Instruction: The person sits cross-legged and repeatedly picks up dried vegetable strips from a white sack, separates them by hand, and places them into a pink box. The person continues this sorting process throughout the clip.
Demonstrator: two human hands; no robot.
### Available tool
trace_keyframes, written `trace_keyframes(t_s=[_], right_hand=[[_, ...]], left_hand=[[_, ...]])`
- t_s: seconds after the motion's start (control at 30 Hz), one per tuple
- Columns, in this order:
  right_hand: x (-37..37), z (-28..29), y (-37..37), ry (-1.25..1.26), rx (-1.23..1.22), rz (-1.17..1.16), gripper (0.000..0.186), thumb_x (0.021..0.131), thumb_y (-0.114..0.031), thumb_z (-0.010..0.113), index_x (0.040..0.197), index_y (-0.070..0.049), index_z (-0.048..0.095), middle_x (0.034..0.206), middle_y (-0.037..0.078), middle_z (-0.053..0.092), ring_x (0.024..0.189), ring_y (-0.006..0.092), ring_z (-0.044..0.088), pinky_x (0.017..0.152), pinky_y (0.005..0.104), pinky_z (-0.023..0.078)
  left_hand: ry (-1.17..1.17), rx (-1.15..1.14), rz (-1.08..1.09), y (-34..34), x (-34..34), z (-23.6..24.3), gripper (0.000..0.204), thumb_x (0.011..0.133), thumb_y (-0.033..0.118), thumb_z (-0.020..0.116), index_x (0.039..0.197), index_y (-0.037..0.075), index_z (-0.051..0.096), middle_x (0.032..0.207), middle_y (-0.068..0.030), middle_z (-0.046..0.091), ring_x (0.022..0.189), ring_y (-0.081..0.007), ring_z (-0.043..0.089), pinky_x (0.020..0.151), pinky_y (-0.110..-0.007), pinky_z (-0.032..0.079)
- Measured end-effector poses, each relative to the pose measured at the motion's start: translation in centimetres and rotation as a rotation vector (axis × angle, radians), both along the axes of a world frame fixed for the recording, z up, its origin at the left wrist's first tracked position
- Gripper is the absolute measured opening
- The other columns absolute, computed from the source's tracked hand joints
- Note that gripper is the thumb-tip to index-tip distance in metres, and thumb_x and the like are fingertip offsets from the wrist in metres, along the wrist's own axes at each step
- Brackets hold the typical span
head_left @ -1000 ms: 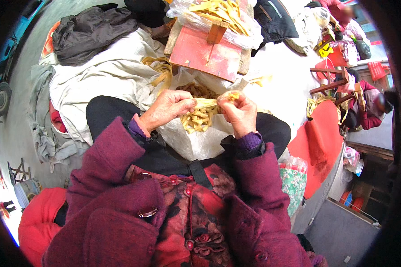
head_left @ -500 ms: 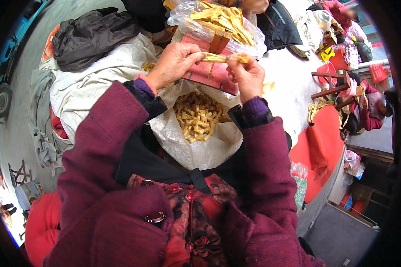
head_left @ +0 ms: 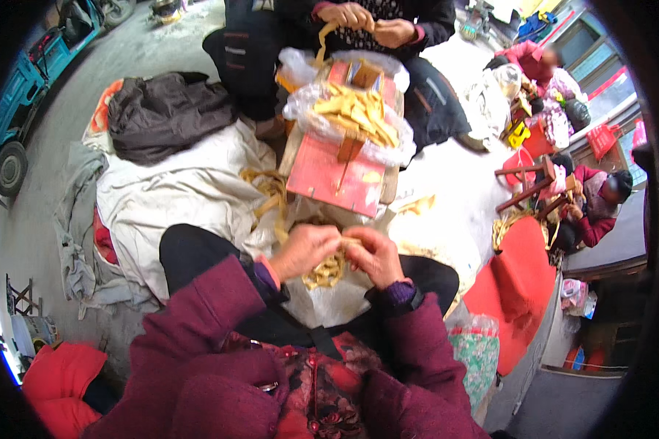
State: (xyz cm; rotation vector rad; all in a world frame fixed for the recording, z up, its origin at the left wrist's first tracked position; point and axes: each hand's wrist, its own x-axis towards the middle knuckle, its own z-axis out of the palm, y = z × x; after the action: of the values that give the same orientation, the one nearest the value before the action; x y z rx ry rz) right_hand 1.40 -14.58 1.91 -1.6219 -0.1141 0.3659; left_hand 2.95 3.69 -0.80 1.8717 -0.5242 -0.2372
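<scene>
My left hand [head_left: 306, 251] and my right hand [head_left: 373, 256] meet just above my lap, fingers pinched together on a yellow strip [head_left: 280, 219] that looks like tofu skin. One length trails from beside my left fingers toward the cloth; my fingers hide most of the part between them. Below them, partly covered by my hands, lie many knotted yellow strips [head_left: 324, 276] in a whitish plastic sack [head_left: 322, 309]. Past my hands is a red board [head_left: 322, 172] with a small wooden block upright on it. Flat yellow strips [head_left: 355, 113] are piled on clear plastic there.
Across the board a co-worker's hands [head_left: 373, 25] hold another strip. White cloth [head_left: 190, 183] and a dark jacket [head_left: 168, 117] lie at left. Red fabric [head_left: 512, 293], a wooden stool [head_left: 527, 183] and other seated people are at right. A blue vehicle [head_left: 36, 95] stands far left.
My hands have come down from over the red board to above the sack and drawn together. The strip stretched between them is now bunched in my fingers. The view has tilted up, showing the co-worker's hands.
</scene>
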Motion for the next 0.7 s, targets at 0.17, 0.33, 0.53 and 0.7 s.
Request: trace_keyframes(t_s=[0.17, 0.33, 0.53, 0.7], right_hand=[[-1.1, 0.6, -0.6, -0.097, -0.137, -0.069, 0.016, 0.082, -0.001, 0.056, 0.097, 0.002, 0.063, 0.077, 0.005, 0.062, 0.066, 0.0099, 0.059, 0.058, 0.0216, 0.047], [-0.8, 1.6, -1.6, -0.608, -0.354, 0.11, 0.025, 0.074, 0.003, 0.059, 0.098, -0.001, 0.062, 0.096, 0.01, 0.061, 0.089, 0.0167, 0.059, 0.08, 0.0292, 0.047], [-0.2, -0.4, -1.2, -0.225, -0.41, 0.147, 0.025, 0.084, -0.025, 0.054, 0.089, -0.002, 0.063, 0.071, 0.013, 0.062, 0.065, 0.0247, 0.06, 0.062, 0.0325, 0.047], [-2.0, -3.0, -1.6, 0.004, -0.666, 0.314, 0.03, 0.08, -0.029, 0.055, 0.069, -0.003, 0.065, 0.055, 0.011, 0.058, 0.05, 0.0205, 0.058, 0.051, 0.0336, 0.046]], left_hand=[[0.612, -0.35, -0.227, 1.6, -0.6, -0.7, 0.018, 0.089, 0.017, 0.054, 0.098, 0.003, 0.057, 0.074, 0.0006, 0.058, 0.066, -0.0054, 0.054, 0.058, -0.02, 0.042], [0.687, -0.447, -0.211, 2.1, -1.8, -1.0, 0.016, 0.089, 0.01, 0.051, 0.102, 0.001, 0.054, 0.069, -0.002, 0.058, 0.055, -0.0074, 0.055, 0.051, -0.02, 0.043], [-0.395, 0.122, -0.12, -1.0, -4.2, -0.8, 0.013, 0.08, 0.01, 0.057, 0.092, 0.009, 0.051, 0.068, -0.0132, 0.055, 0.057, -0.0299, 0.057, 0.051, -0.036, 0.044], [-0.304, 0.177, -0.237, 0.2, -5.1, -0.2, 0.015, 0.082, 0.022, 0.059, 0.083, 0.008, 0.056, 0.069, -0.0128, 0.055, 0.064, -0.0325, 0.056, 0.054, -0.039, 0.043]])
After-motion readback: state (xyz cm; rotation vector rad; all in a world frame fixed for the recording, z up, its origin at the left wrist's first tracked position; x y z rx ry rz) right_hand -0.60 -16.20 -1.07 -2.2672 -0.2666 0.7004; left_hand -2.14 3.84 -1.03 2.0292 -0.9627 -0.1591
